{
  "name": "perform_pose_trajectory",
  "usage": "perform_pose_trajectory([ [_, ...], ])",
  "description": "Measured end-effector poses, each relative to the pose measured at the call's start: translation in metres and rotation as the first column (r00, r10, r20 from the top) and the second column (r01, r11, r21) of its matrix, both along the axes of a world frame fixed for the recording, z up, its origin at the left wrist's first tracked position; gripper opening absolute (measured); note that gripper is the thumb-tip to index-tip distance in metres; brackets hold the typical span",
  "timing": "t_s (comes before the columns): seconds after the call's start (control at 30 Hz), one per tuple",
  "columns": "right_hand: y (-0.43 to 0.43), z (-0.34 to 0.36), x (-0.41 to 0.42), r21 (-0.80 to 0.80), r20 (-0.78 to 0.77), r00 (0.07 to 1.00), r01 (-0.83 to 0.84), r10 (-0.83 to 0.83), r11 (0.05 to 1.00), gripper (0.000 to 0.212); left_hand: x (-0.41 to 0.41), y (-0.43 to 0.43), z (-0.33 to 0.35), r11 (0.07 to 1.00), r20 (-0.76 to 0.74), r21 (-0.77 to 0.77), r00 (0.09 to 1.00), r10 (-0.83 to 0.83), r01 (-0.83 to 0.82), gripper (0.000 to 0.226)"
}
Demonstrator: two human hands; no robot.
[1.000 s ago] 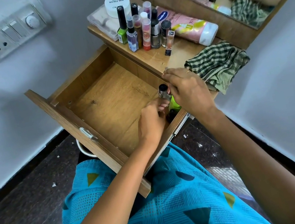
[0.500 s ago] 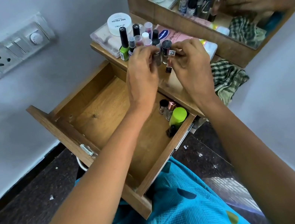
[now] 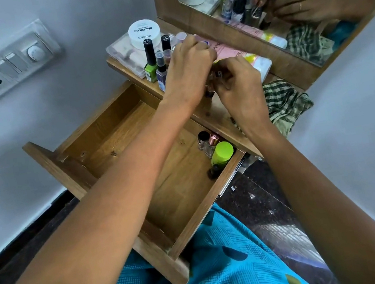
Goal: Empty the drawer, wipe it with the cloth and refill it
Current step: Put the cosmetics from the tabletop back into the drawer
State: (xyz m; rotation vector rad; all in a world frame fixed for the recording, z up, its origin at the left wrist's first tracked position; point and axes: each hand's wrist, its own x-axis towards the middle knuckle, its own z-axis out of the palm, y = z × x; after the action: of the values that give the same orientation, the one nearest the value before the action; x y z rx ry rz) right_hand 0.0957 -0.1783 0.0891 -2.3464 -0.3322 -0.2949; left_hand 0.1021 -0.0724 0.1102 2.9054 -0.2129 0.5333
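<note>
The wooden drawer (image 3: pixel 106 141) stands pulled open; in its right corner are a green-lidded jar (image 3: pixel 222 152) and a few small bottles (image 3: pixel 206 139). Both hands are up on the shelf (image 3: pixel 213 112) above it, among a cluster of nail polish bottles (image 3: pixel 151 68). My left hand (image 3: pixel 187 69) curls over bottles in the cluster and hides them. My right hand (image 3: pixel 237 83) pinches a small bottle (image 3: pixel 217 75) between the two hands. The green checked cloth (image 3: pixel 284 102) lies crumpled on the shelf's right end.
A white nail polish remover jar (image 3: pixel 144 33) sits on a clear case at the shelf's back, a pink tube (image 3: pixel 231 52) lies along the mirror (image 3: pixel 281 0). A switchboard (image 3: pixel 2 66) is on the left wall. My blue-clad lap is under the drawer front.
Both hands rose from the drawer's right corner, where they set bottles down, up to the shelf cluster. They now close on bottles there.
</note>
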Motion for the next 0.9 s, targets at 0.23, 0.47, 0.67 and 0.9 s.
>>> perform_pose_trajectory([
  [0.23,-0.006,0.004,-0.008,0.048,0.006,1.0,-0.002,0.002,0.999,0.02,-0.009,-0.004,0.008,1.0,-0.01,0.0,1.0,-0.014,0.014,0.024],
  [0.47,-0.015,0.012,-0.031,0.088,0.009,0.999,-0.039,0.038,0.995,0.024,-0.042,-0.004,0.013,0.997,-0.018,-0.069,0.999,-0.034,0.033,0.027],
  [0.67,-0.017,0.014,-0.067,0.097,0.001,0.996,-0.092,0.092,0.991,0.02,-0.083,-0.004,0.016,0.978,-0.071,-0.206,0.997,-0.019,0.004,0.035],
  [0.9,-0.015,-0.012,-0.086,-0.05,-0.053,0.986,-0.158,0.156,0.986,0.019,-0.105,0.004,-0.012,0.925,-0.24,-0.369,0.971,-0.007,-0.084,0.034],
])
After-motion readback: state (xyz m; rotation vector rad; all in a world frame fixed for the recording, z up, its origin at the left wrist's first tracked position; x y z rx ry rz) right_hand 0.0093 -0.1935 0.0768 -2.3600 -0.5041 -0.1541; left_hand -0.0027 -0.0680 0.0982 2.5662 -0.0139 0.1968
